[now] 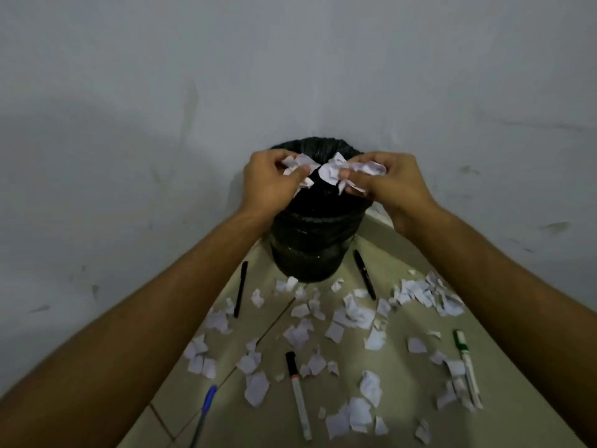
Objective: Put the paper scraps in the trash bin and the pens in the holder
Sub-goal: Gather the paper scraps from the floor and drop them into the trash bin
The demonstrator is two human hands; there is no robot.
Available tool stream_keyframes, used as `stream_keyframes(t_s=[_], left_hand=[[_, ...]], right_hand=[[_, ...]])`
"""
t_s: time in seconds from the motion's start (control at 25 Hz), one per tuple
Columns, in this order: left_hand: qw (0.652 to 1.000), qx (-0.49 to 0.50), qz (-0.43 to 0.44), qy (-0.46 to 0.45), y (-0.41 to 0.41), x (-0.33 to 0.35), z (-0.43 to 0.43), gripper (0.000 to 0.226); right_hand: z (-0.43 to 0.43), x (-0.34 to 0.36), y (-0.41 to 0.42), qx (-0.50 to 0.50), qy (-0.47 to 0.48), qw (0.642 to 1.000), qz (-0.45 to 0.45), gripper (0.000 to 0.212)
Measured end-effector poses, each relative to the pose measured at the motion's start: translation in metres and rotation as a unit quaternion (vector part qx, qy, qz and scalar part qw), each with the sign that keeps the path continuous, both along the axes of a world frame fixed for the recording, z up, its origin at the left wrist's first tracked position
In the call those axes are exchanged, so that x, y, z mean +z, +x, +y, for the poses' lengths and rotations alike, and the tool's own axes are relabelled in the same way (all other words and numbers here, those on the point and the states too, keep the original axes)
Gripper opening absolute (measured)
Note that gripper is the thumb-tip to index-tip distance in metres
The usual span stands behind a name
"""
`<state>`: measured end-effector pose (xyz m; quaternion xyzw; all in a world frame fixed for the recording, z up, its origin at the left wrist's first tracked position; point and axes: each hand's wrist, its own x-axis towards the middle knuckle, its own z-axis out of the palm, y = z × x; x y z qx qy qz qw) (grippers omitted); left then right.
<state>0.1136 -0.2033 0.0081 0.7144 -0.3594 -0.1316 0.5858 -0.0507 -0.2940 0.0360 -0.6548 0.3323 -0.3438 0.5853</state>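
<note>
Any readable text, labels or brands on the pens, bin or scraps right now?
None readable.
Black marker: pale mark on barrel, too small to read.
Green-capped marker, red-banded marker: barrels blurred, illegible.
Paper scraps, trash bin: no print visible.

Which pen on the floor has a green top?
The white marker on the far right. Its cap is green; no other pen here shows any green.
</note>
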Motion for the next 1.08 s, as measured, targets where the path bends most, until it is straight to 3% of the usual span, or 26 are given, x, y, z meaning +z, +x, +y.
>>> stream_keyframes(t_s=[0.08, 0.2, 0.32, 0.44, 0.56, 0.68, 0.88, 0.96, 1.08], left_hand=[[0.994, 0.021, -0.052, 0.091, 0.013, -0.004, -0.030, 0.018], [0.965, -0.020, -0.089, 0.246, 0.027, -0.016, -0.056, 0.018], [0.925, -0.093, -0.108, 0.353, 0.034, -0.003, -0.067, 0.016], [0.910, -0.135, -0.098, 0.380, 0.037, 0.008, -0.072, 0.016], [0.916, -0.119, -0.136, 0.359, 0.040, 0.003, -0.064, 0.019], [0.927, -0.083, -0.228, 0.286, 0.032, 0.004, -0.052, 0.019], [0.975, -0.017, -0.203, 0.087, 0.031, 0.001, 0.038, 0.033], [0.960, -0.021, -0.218, 0.174, 0.046, -0.048, 0.106, 0.038], [0.868, -0.059, -0.182, 0.459, 0.060, -0.141, 0.208, 0.044]], right_hand=[[-0.022, 0.004, 0.031, -0.016, -0.075, 0.992, 0.098, 0.032], [-0.046, -0.009, 0.067, 0.003, -0.149, 0.941, 0.303, 0.027], [-0.055, -0.014, 0.089, 0.098, -0.086, 0.898, 0.420, 0.035], [-0.051, -0.006, 0.090, 0.149, -0.078, 0.880, 0.445, 0.028], [-0.041, -0.006, 0.080, 0.100, -0.208, 0.876, 0.423, 0.025], [-0.021, -0.004, 0.063, 0.034, -0.273, 0.901, 0.334, 0.029], [0.021, -0.010, 0.003, -0.052, -0.275, 0.940, 0.193, 0.022], [0.036, -0.041, -0.031, -0.027, -0.234, 0.942, 0.238, 0.020], [0.057, -0.104, -0.072, 0.080, -0.151, 0.914, 0.367, 0.024]])
